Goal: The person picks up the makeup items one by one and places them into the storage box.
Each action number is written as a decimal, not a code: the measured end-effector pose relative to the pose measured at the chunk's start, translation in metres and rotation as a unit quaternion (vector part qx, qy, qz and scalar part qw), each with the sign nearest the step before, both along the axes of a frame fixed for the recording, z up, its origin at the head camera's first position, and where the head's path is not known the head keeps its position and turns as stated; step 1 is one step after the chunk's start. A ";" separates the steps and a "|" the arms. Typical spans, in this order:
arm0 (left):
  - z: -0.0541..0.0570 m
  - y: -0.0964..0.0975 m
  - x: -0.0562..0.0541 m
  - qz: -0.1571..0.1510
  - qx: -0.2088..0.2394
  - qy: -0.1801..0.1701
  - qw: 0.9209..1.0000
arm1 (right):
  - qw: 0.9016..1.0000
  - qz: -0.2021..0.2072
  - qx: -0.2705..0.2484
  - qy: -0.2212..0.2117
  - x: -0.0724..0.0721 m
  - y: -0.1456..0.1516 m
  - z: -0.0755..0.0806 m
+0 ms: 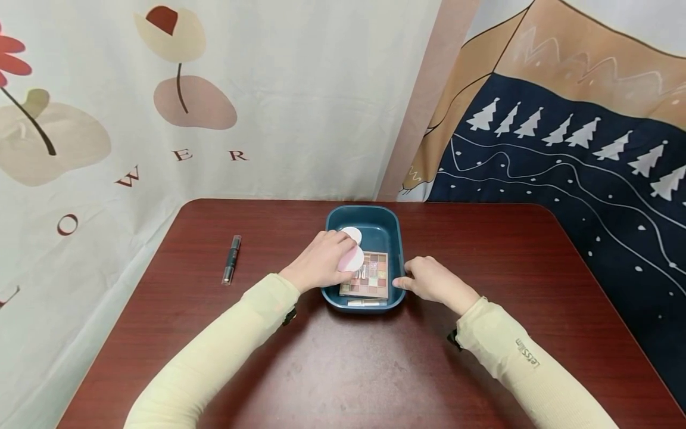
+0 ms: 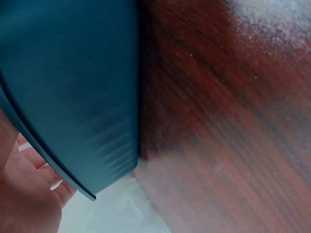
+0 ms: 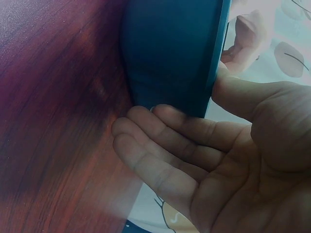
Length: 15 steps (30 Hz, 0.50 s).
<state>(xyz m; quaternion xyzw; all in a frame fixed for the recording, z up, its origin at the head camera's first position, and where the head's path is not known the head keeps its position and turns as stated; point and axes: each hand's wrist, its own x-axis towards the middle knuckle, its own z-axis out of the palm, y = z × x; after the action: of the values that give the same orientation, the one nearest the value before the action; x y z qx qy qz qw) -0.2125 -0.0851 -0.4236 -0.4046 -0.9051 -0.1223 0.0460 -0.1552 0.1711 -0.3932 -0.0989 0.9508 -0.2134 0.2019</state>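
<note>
A blue rectangular bin stands on the table. My left hand reaches over its left rim and pinches a round, flat pink-and-white piece between thumb and fingers. Just beyond the fingertips a second white disc shows, partly covered by the hand. Under the round piece lies an eyeshadow palette with many small colour squares, and a slim pale tube rests at the bin's near end. My right hand holds the bin's right side, thumb at the rim and fingers along the outer wall.
A dark double-ended makeup stick lies to the left on the reddish-brown table. Behind the table hang a pale flower-print curtain and a dark blue cloth with white trees.
</note>
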 end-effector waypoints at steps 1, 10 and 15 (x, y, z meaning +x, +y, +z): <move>-0.001 0.000 0.000 -0.001 -0.001 0.003 1.000 | 1.000 -0.001 0.000 -0.001 0.000 0.000 0.000; -0.005 0.001 -0.001 0.007 -0.025 0.003 1.000 | 1.000 -0.001 0.004 0.001 0.000 0.000 0.000; -0.004 0.003 -0.001 0.013 -0.045 -0.002 0.999 | 1.000 -0.002 0.004 0.001 0.000 -0.001 0.000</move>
<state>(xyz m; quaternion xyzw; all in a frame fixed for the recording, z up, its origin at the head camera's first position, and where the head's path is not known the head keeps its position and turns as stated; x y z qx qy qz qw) -0.2134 -0.0820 -0.4273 -0.3938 -0.9151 -0.0813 0.0279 -0.1553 0.1703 -0.3929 -0.0963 0.9520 -0.2101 0.2009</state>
